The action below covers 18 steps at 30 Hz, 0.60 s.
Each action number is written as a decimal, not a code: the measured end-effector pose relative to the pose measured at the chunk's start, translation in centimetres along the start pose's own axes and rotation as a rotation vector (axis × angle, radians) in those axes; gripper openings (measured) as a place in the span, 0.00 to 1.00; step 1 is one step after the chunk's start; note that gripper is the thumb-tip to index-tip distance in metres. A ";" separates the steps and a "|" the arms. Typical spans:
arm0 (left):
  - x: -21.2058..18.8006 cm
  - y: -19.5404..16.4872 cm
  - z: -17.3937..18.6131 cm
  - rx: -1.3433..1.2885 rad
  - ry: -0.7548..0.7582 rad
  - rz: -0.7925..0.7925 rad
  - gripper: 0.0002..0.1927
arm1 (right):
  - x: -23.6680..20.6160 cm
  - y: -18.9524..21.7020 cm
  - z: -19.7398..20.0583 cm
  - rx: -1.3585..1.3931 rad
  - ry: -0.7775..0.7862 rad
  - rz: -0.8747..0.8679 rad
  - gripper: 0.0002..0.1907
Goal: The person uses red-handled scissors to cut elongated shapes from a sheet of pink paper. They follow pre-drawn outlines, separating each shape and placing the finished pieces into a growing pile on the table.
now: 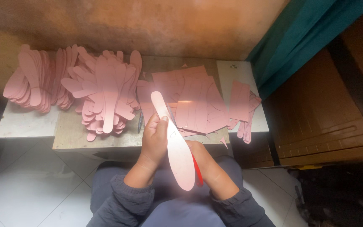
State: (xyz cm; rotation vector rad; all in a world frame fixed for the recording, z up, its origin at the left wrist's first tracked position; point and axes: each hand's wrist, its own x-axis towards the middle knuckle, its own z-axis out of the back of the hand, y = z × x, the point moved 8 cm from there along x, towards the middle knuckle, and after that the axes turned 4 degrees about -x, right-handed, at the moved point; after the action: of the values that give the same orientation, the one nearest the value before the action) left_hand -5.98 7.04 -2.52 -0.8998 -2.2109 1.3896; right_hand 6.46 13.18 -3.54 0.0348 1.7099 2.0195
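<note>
Together both hands [177, 147] hold a pink insole cutout [174, 143] over the lap.

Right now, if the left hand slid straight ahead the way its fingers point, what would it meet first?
Probably the flat pink sheets on the low table, past the pink cut-out the left hand grips. Depth is hard to judge.

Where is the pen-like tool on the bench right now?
In the head view, the dark pen-like tool lies on the wooden bench, just right of the pile of pink cutouts and just above the left hand.
</note>
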 end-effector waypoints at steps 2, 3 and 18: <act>0.1 0.4 0.2 -0.012 -0.009 0.017 0.11 | 0.2 -0.7 0.1 -0.010 -0.010 -0.017 0.11; 0.2 0.6 0.3 -0.016 -0.012 0.025 0.11 | 0.3 -1.0 0.1 -0.032 -0.014 -0.018 0.11; 1.1 2.8 0.5 0.042 0.008 0.069 0.11 | 3.2 -3.7 0.3 0.003 -0.077 -0.002 0.12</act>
State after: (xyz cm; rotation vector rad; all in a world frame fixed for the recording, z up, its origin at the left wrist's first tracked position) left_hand -6.17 8.31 -5.26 -0.9733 -2.1555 1.4556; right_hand 5.07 15.01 -7.82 0.1101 1.6638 1.9880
